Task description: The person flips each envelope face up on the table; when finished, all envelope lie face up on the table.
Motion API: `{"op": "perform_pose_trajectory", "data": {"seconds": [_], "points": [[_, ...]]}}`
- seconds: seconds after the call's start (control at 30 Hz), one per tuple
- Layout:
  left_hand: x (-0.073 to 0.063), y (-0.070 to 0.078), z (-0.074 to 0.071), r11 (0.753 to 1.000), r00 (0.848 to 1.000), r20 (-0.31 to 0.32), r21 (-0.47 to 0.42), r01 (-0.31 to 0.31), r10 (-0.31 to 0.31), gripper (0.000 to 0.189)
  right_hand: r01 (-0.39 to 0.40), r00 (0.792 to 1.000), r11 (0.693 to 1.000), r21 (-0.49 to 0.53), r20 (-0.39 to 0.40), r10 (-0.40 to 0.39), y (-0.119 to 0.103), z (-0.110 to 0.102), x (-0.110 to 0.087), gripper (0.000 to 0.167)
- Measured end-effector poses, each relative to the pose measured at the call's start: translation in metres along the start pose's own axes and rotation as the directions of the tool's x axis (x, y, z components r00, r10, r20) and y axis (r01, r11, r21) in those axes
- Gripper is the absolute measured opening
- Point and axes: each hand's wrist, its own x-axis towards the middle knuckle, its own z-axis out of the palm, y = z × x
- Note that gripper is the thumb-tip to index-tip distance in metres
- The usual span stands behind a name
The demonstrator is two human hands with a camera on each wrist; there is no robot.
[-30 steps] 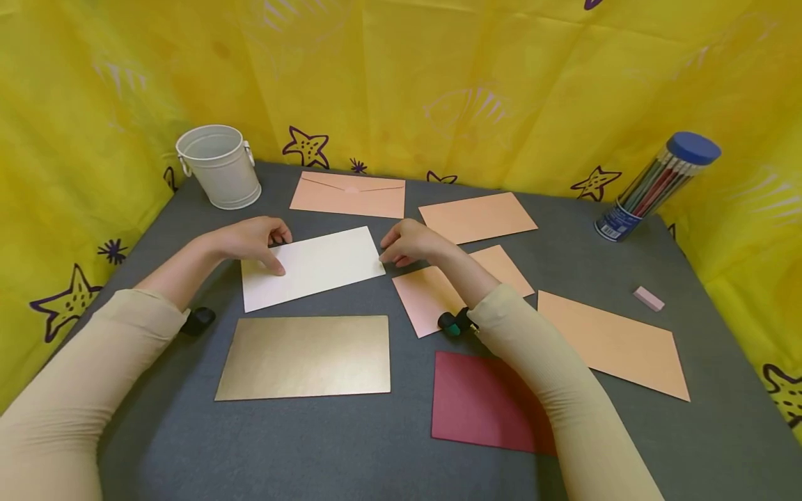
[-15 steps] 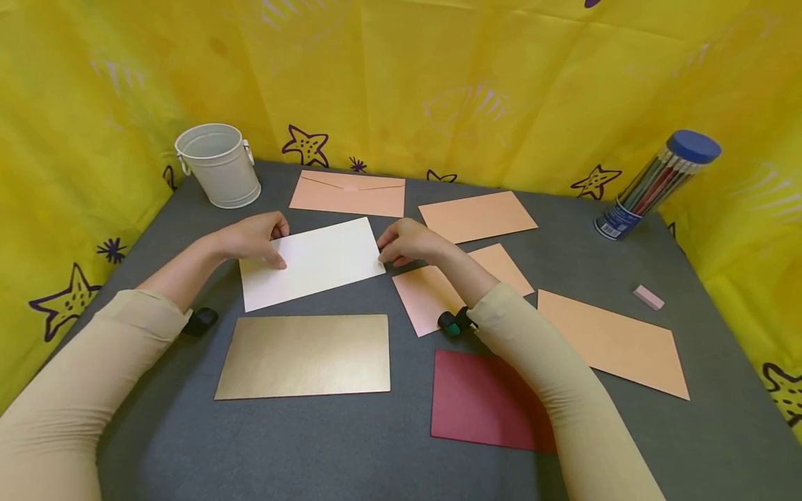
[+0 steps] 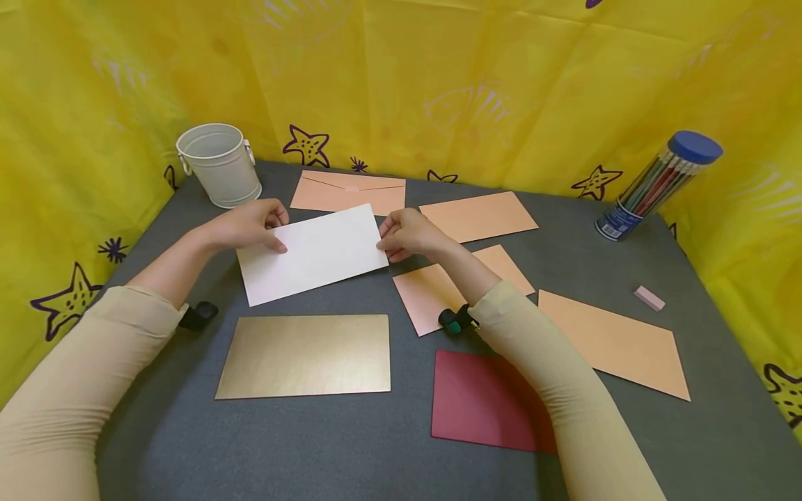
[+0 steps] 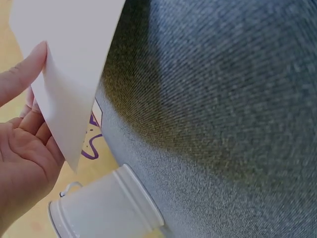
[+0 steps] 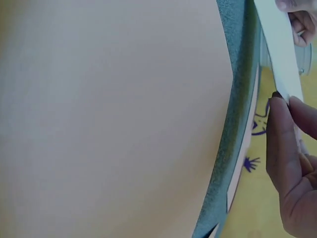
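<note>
A plain white envelope (image 3: pixel 313 254) is held up between both hands, tilted, its far side lifted off the table. My left hand (image 3: pixel 247 226) grips its left end, thumb on the near face. In the left wrist view that thumb (image 4: pixel 32 69) presses the white face and the other fingers curl behind it. At the opposite end my right hand (image 3: pixel 409 233) pinches the short edge; the right wrist view shows thumb and forefinger (image 5: pixel 280 139) meeting on the edge. Just nearer than the white envelope lies a gold envelope (image 3: pixel 303 358), flat on the table.
A white metal bucket (image 3: pixel 222 177) stands at the back left. Behind are a pink envelope (image 3: pixel 363 198) and a peach one (image 3: pixel 479 217). Other envelopes, including a dark red one (image 3: pixel 482 407), lie under and beside the right arm. A pencil tube (image 3: pixel 651 191) and small pink eraser (image 3: pixel 649 298) are right.
Both hands have raised the white envelope, and its far edge has risen most, now overlapping the pink envelope behind. The other things on the table have stayed put.
</note>
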Motion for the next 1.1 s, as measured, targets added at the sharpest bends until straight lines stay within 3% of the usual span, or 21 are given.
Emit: {"op": "perform_pose_trajectory", "data": {"seconds": [0.37,0.5,0.73,1.1], "points": [[0.000,-0.003,-0.015,0.997,0.998,-0.035,-0.065,0.043,-0.045,0.044,0.022,1.000,0.999,0.047,-0.021,-0.021,-0.001,-0.027,-0.005,0.023],[0.002,-0.009,-0.019,0.988,0.996,-0.044,-0.136,0.066,-0.073,0.045,0.012,1.000,0.998,0.057,-0.029,-0.011,0.003,-0.042,-0.006,0.023],[0.005,-0.016,-0.019,0.946,0.996,-0.024,-0.314,0.075,-0.087,0.044,0.020,0.998,0.996,0.091,-0.062,-0.015,0.012,-0.057,-0.009,0.022],[0.005,-0.018,-0.011,0.886,0.995,0.016,-0.455,0.091,-0.094,0.024,-0.003,0.995,0.990,0.143,-0.101,0.017,0.018,-0.064,-0.011,0.021]]}}
